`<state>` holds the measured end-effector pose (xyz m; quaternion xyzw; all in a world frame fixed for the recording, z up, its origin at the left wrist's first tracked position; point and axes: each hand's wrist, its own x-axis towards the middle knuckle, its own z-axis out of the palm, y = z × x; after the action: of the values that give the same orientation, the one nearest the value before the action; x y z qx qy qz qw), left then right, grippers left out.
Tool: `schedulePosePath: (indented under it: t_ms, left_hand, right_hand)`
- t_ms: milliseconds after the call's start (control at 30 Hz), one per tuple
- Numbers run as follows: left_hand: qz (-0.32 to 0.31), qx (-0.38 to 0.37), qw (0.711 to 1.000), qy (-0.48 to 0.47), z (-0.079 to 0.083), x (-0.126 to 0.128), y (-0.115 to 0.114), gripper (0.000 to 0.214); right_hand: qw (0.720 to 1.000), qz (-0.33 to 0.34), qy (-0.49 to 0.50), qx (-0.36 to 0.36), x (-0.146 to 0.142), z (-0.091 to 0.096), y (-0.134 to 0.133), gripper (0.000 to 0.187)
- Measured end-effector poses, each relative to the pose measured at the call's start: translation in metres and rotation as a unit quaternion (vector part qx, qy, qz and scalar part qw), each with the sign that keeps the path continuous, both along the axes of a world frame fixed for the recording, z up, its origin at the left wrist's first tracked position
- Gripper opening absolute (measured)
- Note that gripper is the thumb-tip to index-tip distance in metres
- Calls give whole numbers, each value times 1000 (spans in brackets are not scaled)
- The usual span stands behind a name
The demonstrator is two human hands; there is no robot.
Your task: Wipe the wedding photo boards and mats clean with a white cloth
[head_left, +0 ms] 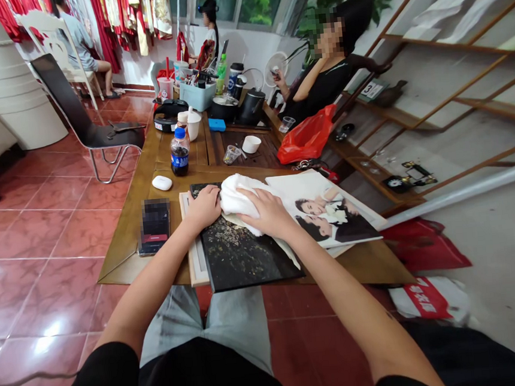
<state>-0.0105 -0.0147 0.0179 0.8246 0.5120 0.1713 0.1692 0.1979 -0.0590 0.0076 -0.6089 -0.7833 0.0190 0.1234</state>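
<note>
A bunched white cloth [235, 196] rests on a black board [250, 263] strewn with pale, gritty specks. My right hand [265, 210] is closed over the cloth's right side, and a loose end trails down the board to the right. At the cloth's left end, my left hand [204, 206] has its fingers curled against it, above the board's upper left part. A light wooden frame [192, 247] shows under the board's left edge. Beside the cloth on the right lies a white photo panel [302, 183] with a picture of two people.
On the wooden table [127, 252] are a phone [154, 226], a white earbud case [161, 183] and a cola bottle [179, 152]. Farther back stand a blue basket [198, 95], pots and cups. A red plastic bag [309, 137] lies near a seated person [324, 85]. Shelves rise at right.
</note>
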Motion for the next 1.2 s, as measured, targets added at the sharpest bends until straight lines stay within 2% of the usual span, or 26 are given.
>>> schedulePosePath:
  t_ms: [300,733,933,1200]
  left_hand:
    - [-5,26,999,-18,1,1,-3,42]
    - [1,31,999,-16,0,2,-4,44]
    - [-3,35,999,-19,-3,2,-2,43]
    - [-10,20,1000,-5,0,2,0,42]
  right_hand:
    - [997,35,-13,64,4,-11,-60,70]
    - [991,19,-7,131,-14,-17,-148,73]
    - [991,1,7,134,-44,-11,-155,73]
    - [994,59,22,94,-89,-9,-145,85]
